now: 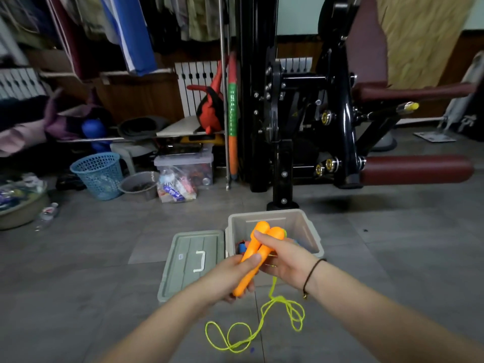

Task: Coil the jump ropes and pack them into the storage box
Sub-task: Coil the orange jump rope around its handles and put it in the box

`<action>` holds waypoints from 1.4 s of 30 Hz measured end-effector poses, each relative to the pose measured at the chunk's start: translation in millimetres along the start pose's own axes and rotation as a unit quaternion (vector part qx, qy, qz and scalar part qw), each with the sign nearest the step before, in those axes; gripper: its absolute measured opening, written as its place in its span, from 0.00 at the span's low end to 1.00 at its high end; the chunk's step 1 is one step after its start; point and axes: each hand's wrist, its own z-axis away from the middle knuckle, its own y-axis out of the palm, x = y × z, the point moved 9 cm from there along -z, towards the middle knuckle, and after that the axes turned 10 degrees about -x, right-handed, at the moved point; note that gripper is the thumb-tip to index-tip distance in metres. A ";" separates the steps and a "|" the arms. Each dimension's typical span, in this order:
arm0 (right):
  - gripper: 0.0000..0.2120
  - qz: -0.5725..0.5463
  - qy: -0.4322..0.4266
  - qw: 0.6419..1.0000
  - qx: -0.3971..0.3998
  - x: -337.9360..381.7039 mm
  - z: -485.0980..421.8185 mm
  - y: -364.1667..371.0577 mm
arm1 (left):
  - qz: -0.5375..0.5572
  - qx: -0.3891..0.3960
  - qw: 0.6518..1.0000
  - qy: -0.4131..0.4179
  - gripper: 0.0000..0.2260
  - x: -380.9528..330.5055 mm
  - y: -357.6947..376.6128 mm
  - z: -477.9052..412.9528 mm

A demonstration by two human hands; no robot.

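Note:
Two orange jump-rope handles [262, 244] lie side by side, held up in front of the open grey storage box [309, 226]. My left hand [230, 276] grips their lower ends, thumb on top. My right hand [282, 260] grips them near the middle, thumb across the top. The yellow-green rope [262, 326] hangs below the hands and lies in loose loops on the floor. Something blue [242, 247] shows inside the box. The box's grey lid [191, 263] lies flat on the floor just left of it.
A black exercise machine [301, 113] with maroon pads stands behind the box. A blue mesh basket [98, 174], a grey basin [138, 186], a clear bin [183, 163] and a plastic bag [175, 187] sit at the back left under hanging clothes. Grey tiled floor surrounds the box.

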 end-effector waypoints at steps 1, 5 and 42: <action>0.28 0.005 -0.006 0.999 0.033 -50.6 6.8 27.8 | 0.017 0.012 1.000 0.015 0.16 -8.2 -0.9 8.1; 0.30 -0.059 0.048 0.995 0.061 -66.9 40.8 78.1 | 0.041 -0.009 0.997 0.066 0.15 -30.2 -11.4 31.2; 0.17 -0.094 -0.042 0.995 -0.012 -40.2 34.4 50.8 | 0.079 0.047 0.996 0.014 0.09 -36.1 11.3 45.5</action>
